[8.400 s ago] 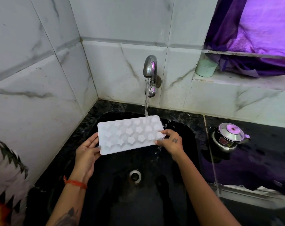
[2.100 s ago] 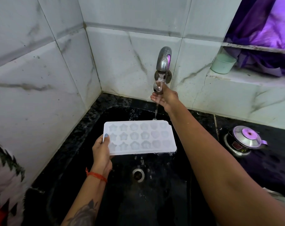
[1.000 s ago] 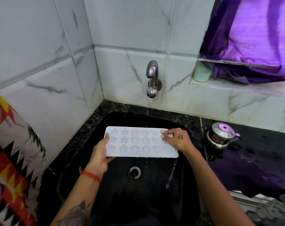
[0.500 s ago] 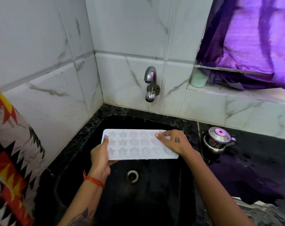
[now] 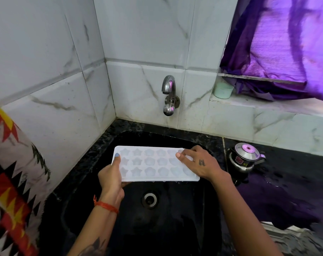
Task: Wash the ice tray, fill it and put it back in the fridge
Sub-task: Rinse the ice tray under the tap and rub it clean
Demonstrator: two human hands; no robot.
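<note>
A white ice tray (image 5: pixel 151 164) with star and flower moulds is held level over the black sink (image 5: pixel 184 215). Its cells look filled with water, and drops hang from its front edge. My left hand (image 5: pixel 111 177) grips its left end, thumb on top and fingers underneath. My right hand (image 5: pixel 199 163) lies over the tray's right end with its fingers on top of the moulds; whether it grips the edge is hidden. The steel tap (image 5: pixel 169 95) on the back wall is not running.
A small steel kettle (image 5: pixel 244 157) stands on the wet black counter right of the sink. A pale green cup (image 5: pixel 223 90) sits on the window ledge under a purple curtain (image 5: pixel 278 47). Marble tiled walls close the left and back. A patterned cloth (image 5: pixel 11 182) hangs at far left.
The tap was turned off by my right hand, which then came back onto the tray's right end. Over the last second the tray stays level while the view has pulled back.
</note>
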